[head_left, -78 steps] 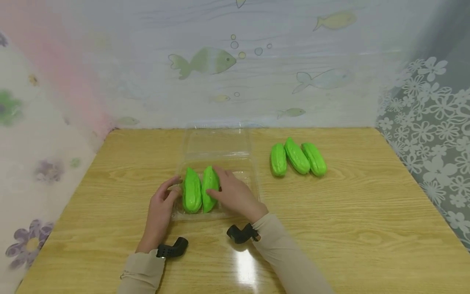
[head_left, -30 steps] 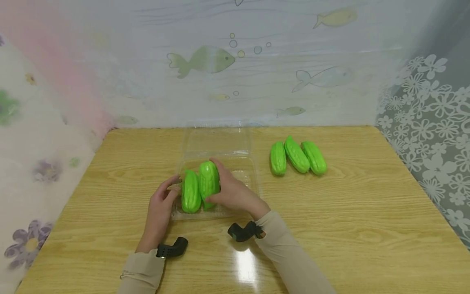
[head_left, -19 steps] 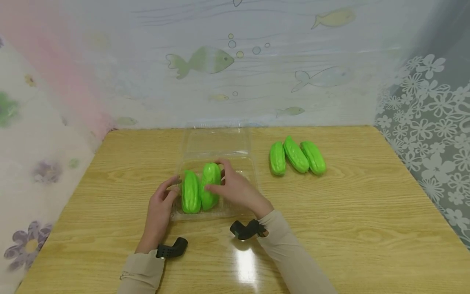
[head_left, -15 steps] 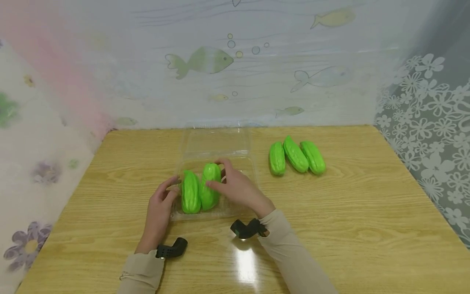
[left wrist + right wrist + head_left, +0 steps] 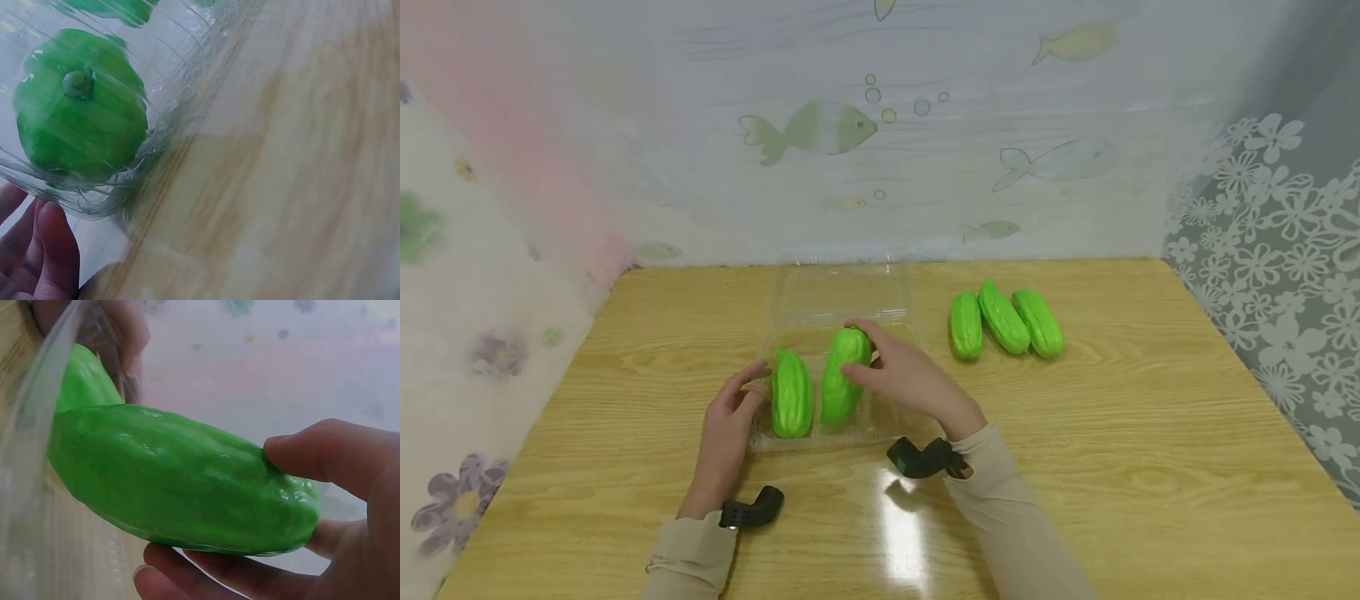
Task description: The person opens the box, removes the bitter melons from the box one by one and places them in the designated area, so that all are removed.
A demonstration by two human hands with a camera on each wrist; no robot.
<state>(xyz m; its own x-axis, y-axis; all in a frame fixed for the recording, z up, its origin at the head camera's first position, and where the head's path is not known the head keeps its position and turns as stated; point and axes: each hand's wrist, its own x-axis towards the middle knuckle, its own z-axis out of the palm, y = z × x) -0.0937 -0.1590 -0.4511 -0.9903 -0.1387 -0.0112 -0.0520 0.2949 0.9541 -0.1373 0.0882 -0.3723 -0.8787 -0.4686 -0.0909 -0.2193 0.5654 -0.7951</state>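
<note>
A clear plastic clamshell box (image 5: 891, 427) lies open on the table. My left hand (image 5: 727, 421) pinches its left edge; in the left wrist view the fingertips (image 5: 57, 228) are at a box corner. One green, ridged, cucumber-like vegetable (image 5: 792, 396) lies inside along the left. My right hand (image 5: 910, 379) grips a second such vegetable (image 5: 844, 375), thumb on one side and fingers on the other. That one is tilted, its far end raised, with a gap between it and the first. In the right wrist view the held vegetable (image 5: 187, 481) crosses in front of the other (image 5: 87, 378).
Three more green vegetables (image 5: 1004, 321) lie side by side on the wooden table (image 5: 1112, 450), right of the box. The box's raised or folded-back lid (image 5: 844, 287) extends toward the fish-patterned wall (image 5: 700, 200). Flower-patterned walls flank both sides.
My right hand has shifted the held vegetable right, away from the first one, and raised its far end. My left hand stays at the box's left edge.
</note>
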